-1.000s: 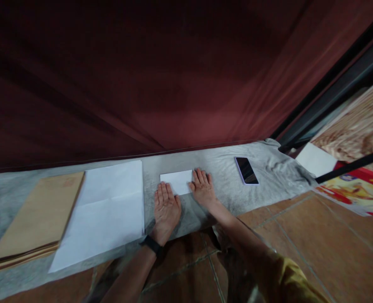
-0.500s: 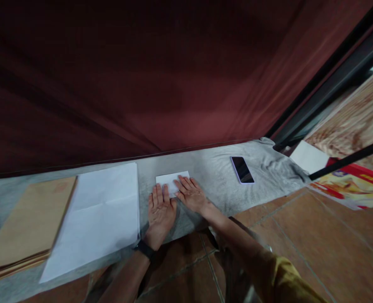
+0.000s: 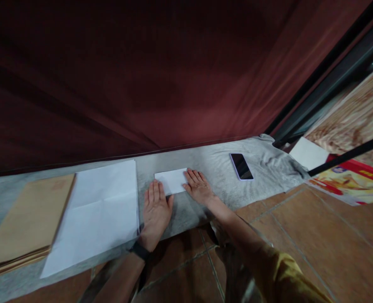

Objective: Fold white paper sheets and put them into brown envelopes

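Note:
A small folded white paper [image 3: 173,181] lies flat on the grey cloth [image 3: 202,162] between my hands. Pressed flat at its left edge is my left hand [image 3: 157,210], fingers stretched out and pointing away from me; a dark watch band circles that wrist. My right hand [image 3: 199,186] lies palm down over the paper's right edge, fingers extended. Neither hand grips anything. To the left are large white sheets [image 3: 102,210] with fold creases, and beyond them a stack of brown envelopes [image 3: 31,214].
A phone [image 3: 241,166] in a pale purple case lies to the right on the cloth. Behind hangs a dark red curtain [image 3: 173,84]. At the right are a black bar [image 3: 350,153], a white sheet [image 3: 309,154] and a red-and-yellow printed package [image 3: 353,181]. Brown floor tiles [image 3: 300,235] lie below.
My hands have slid apart across the small paper, the left one leftward and the right one rightward, uncovering more of its middle.

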{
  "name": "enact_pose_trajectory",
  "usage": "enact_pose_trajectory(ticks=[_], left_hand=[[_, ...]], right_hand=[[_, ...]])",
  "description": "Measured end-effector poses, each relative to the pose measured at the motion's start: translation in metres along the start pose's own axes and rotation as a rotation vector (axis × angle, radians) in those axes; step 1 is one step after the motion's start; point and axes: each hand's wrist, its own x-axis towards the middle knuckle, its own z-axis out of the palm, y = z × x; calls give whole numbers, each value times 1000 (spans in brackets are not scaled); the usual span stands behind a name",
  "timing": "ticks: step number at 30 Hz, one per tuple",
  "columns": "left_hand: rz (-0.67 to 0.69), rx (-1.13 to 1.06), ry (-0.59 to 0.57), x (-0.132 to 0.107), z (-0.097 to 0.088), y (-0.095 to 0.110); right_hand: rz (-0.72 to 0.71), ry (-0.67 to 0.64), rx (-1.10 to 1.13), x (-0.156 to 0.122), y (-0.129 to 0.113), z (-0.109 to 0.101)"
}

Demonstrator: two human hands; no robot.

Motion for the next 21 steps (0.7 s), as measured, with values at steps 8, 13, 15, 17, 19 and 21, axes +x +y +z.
enact_pose_trajectory(ticks=[8,13,15,17,19,21], left_hand=[[164,-10,-184,1,4,14],[123,35,-216,7,1,14],[110,50,-226,9,-1,16],[104,64,-228,10,-2,18],[97,72,-222,12,-2,19],[92,71,-213,13,-3,20]], right_hand=[[9,11,85,4,0,-8],[241,-8,171,11,-7,-26],[311,-35,207,12,-12,-29],[366,-52,243,13,-14,-28],[409,-29,319,16,-13,-24],[443,19,464,20,-9,-21]])
